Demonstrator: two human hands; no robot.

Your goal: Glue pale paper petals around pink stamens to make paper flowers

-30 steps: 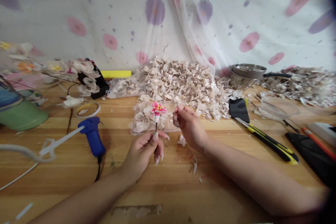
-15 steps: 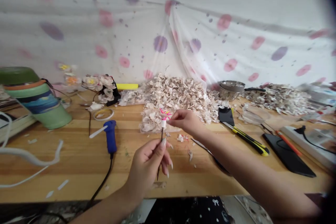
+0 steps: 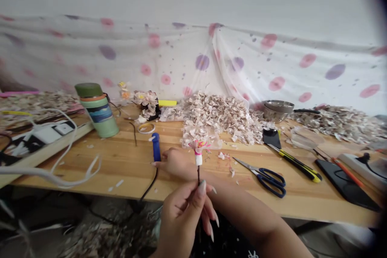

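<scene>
My left hand pinches a flower stem, a thin dark wire held upright. White wrapping and a pink band sit near its top, under pink and yellow stamens. Behind it my right hand reaches across to the left, over the table. Its thumb lies at the lower end of the blue glue gun's handle, with the fingers apart on the handle's right side. The glue gun rests on the table, its cord running toward the front edge. Whether a pale petal is attached to the stamens is unclear.
Behind the hands lies a big heap of pale petals, with a clear tray before it. Scissors, a yellow-black cutter and a phone lie right. Left are a tape roll, green flask and white cable.
My right hand has left the stamens and crossed left to the glue gun. The scissors are now uncovered. My view has swung left, and my left hand keeps its pinch on the stem.
</scene>
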